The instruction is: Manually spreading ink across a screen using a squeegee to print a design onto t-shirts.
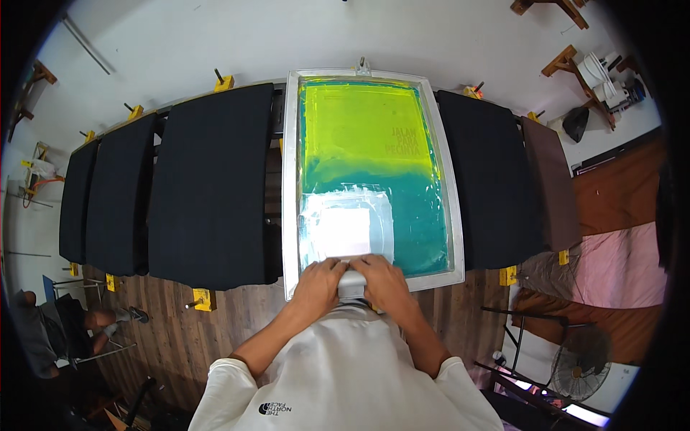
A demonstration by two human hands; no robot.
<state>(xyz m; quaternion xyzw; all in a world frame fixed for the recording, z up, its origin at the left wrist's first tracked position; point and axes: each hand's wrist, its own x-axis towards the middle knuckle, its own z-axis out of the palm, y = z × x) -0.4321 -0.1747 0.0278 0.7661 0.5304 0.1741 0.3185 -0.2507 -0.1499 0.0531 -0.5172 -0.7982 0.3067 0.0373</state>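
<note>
In front of me lies a screen-printing frame (290, 179) with a pale metal rim. Its mesh is yellow-green (359, 118) in the far part and teal (420, 215) in the near part. White ink (345, 226) covers a patch at the near left of the mesh. My left hand (320, 281) and my right hand (384, 279) grip a grey squeegee (351, 289) side by side at the frame's near end, thumbs close together. The squeegee's blade is mostly hidden by my fingers. Both hands are closed.
Black fabric-covered boards stand in a row to the left (212, 187) and right (489, 179), with a brown board (550, 187) farther right. Yellow clamps (204, 299) stick out at their ends. A fan (581, 363) stands at the lower right. Another person (61, 327) sits at the far left.
</note>
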